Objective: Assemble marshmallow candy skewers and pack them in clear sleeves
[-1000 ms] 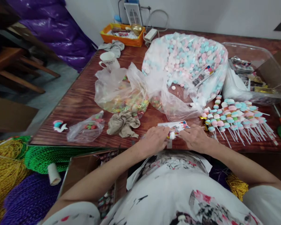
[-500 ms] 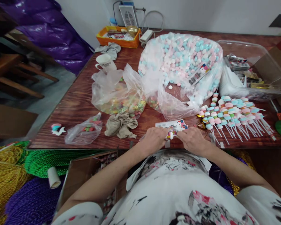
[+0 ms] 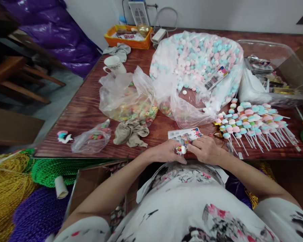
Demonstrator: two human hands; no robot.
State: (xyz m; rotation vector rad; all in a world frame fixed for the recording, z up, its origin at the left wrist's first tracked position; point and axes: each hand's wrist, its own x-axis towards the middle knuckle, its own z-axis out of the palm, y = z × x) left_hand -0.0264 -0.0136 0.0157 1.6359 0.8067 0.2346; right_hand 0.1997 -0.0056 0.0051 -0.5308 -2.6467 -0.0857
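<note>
My left hand [image 3: 168, 152] is curled around a small printed card [image 3: 178, 150] at the table's front edge, its thumb pointing toward my body. A white rounded piece [image 3: 183, 150] sits at that card, between my two hands. Close on the right, my right hand [image 3: 206, 150] is bent inward, with its fingertips pinched beside the white piece; what they grip is too small to make out. More printed cards [image 3: 174, 133] lie flat on the table just beyond my fingers. To the right is a pile of pastel candy-like sticks [image 3: 255, 117] with white stems.
Behind my hands stands a large clear bag of pastel pieces [image 3: 199, 50], with a bag of colourful small pieces [image 3: 133, 109] to its left. A crumpled cloth [image 3: 131, 133], small bag [image 3: 91, 138], mug [image 3: 114, 65], orange tray [image 3: 128, 43] and clear plastic bin [image 3: 272, 47] also stand around.
My left hand has turned and opened its thumb downward, and the white piece has dropped slightly toward me. My right hand has stayed near it. The view has shifted slightly.
</note>
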